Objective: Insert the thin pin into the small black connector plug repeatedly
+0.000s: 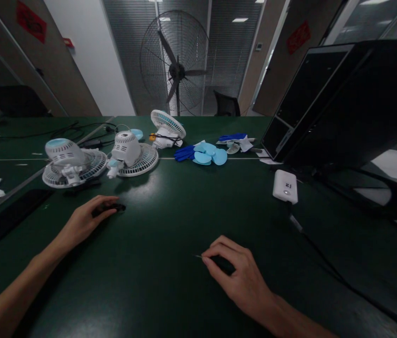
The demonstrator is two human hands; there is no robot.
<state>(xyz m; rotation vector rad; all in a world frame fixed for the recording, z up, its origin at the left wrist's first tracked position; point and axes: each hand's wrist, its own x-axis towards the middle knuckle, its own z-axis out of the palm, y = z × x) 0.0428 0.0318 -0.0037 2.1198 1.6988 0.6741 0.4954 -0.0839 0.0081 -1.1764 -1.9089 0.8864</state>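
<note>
My left hand (89, 216) rests on the dark green tabletop, its fingers closed around a small black object (120, 207) that is mostly covered. At the lower middle, my right hand (235, 267) pinches a thin, pale, pointed piece (197, 256) between thumb and forefinger. Its tip points left, and its exact kind is too small to tell. Beyond my left hand lie two white small fan heads, one (66, 159) at the left and one (129, 152) to its right, both with grilles down. A third small fan (167, 127) leans farther back.
Light blue fan blades (209, 154) lie on blue gloves (184, 153) at the back. A white box (285, 186) with a black cable stands right, near a large black monitor (353, 103). A black keyboard (11, 213) lies left. A large standing fan (176, 70) is behind the table.
</note>
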